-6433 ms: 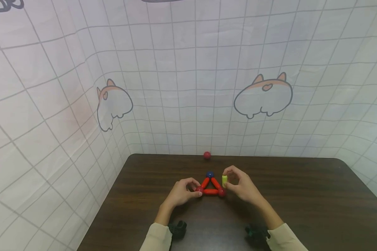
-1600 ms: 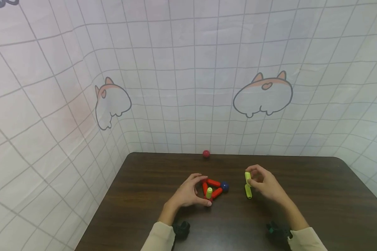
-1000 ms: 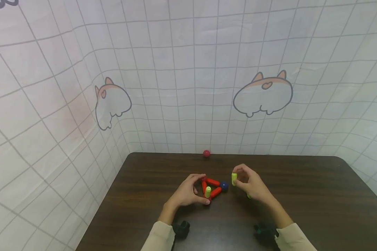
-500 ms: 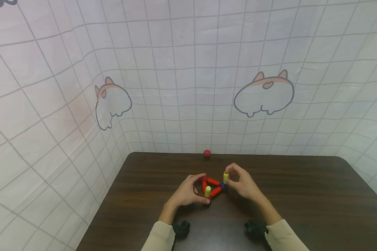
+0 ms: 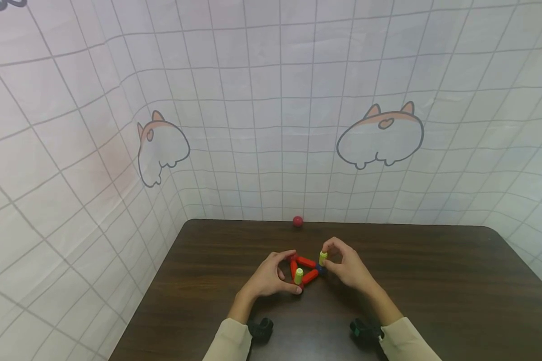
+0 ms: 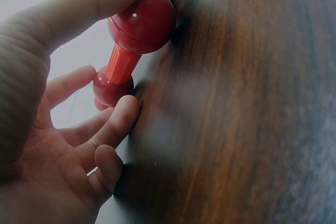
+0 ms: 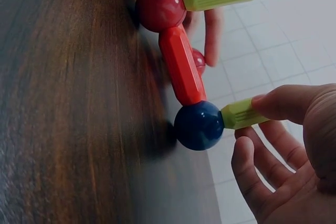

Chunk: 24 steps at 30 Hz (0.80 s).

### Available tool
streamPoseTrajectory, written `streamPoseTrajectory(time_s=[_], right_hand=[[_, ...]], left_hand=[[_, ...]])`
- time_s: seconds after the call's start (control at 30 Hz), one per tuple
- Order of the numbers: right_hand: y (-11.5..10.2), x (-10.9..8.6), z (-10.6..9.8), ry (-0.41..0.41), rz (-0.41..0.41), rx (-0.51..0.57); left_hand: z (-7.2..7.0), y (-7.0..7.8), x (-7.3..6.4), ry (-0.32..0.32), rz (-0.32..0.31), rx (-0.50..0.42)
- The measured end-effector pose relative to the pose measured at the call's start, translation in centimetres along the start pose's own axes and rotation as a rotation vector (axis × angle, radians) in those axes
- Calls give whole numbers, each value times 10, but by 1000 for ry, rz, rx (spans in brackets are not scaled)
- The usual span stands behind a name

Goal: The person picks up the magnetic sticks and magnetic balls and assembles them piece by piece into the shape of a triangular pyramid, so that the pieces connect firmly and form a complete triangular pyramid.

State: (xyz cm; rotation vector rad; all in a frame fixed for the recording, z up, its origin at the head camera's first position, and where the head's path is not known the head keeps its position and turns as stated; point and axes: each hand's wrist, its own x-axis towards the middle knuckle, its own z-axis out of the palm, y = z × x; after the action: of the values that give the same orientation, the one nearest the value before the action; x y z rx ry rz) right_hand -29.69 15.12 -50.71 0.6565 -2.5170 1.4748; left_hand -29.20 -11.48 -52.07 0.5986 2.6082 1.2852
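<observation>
A triangle of red magnetic rods (image 7: 181, 65) joins two red balls and a blue ball (image 7: 198, 125) on the table. In the left wrist view, my left hand (image 5: 267, 276) holds it with the thumb on the near red ball (image 6: 144, 22) and a fingertip at the far red ball (image 6: 114, 92). A yellow-green rod (image 5: 299, 276) stands upright on the near red ball. My right hand (image 5: 351, 268) pinches a second yellow-green rod (image 7: 242, 114) between thumb and fingers, its lower end against the blue ball.
A loose red ball (image 5: 297, 221) lies at the back edge of the dark wooden table (image 5: 433, 281). Behind it hangs a white gridded cloth (image 5: 262, 125) with animal drawings. Dark wrist devices (image 5: 261, 330) sit below both hands.
The triangle has turned, its blue ball going from far corner to right, and a rod now stands on the near red ball. My right hand has brought another rod leftward onto the blue ball.
</observation>
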Motion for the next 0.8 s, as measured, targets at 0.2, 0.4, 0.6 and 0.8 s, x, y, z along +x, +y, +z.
streamPoseTrajectory(time_s=[0.2, 0.4, 0.6, 0.8], right_hand=[[-1, 0, -1, -10, 26, 13], [-2, 0, 2, -8, 25, 19], [-3, -1, 5, -15, 5, 20], [-3, -1, 6, -23, 9, 26]], left_hand=[[0, -1, 0, 4, -4, 2], [-1, -3, 1, 2, 13, 0], [-3, -3, 1, -6, 8, -33], [-3, -6, 1, 7, -1, -48]])
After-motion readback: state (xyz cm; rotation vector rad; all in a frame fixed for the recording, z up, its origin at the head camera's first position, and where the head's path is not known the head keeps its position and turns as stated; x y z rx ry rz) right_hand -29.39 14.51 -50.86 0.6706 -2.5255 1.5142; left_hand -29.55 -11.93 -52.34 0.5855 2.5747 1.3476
